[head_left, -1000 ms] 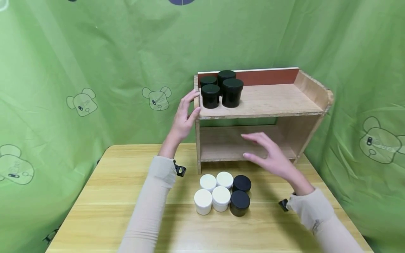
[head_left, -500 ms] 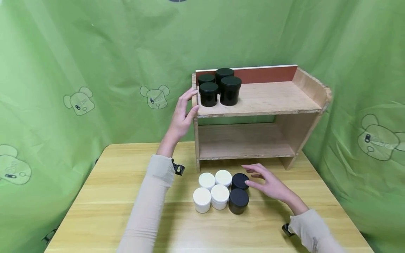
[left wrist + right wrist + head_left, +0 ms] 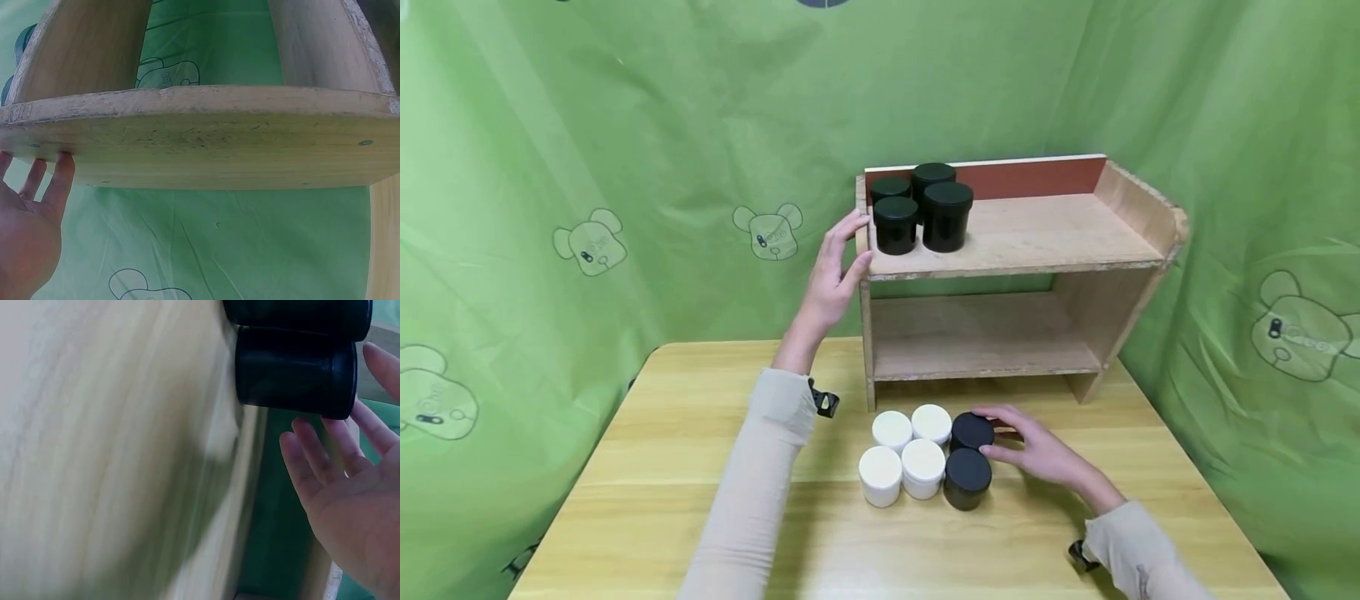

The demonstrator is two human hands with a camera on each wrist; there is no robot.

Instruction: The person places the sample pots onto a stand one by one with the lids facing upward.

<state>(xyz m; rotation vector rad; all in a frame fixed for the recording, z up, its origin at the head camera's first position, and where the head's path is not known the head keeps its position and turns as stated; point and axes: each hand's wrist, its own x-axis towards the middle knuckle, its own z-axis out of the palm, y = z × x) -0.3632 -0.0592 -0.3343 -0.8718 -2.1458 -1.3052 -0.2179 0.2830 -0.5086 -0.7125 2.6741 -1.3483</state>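
1. Two tiers make up the open wooden shelf unit with a red back panel [image 3: 1075, 242] at the far edge of the pale wooden table [image 3: 700, 517]. The lower tier holds nothing, and the right part of the upper tier is bare.
2. The left hand [image 3: 833, 271] rests against the shelf unit's left upper corner, fingers straight and flat on the side board, thumb at the front edge of the upper tier. It grasps nothing; the left wrist view shows its fingertips [image 3: 59, 165] touching the board's edge.
3. The right hand [image 3: 1037, 450] lies low over the table, just right of the rear black round jar [image 3: 972, 432]. Its fingers are loosely spread and reach the jar's side: the right wrist view shows fingertips [image 3: 365, 419] at the jar's wall [image 3: 294, 372], not closed round it.
4. That jar stands upright, its axis vertical, touching the front black jar [image 3: 967, 477] on its near side and the four white round jars [image 3: 904, 454] on its left. The right hand is much the nearer.
5. Open table lies to the jar's right and behind it, toward the shelf; its left and front are blocked by its neighbours.
6. Four black lidded jars [image 3: 921, 215] crowd the upper tier's left end.
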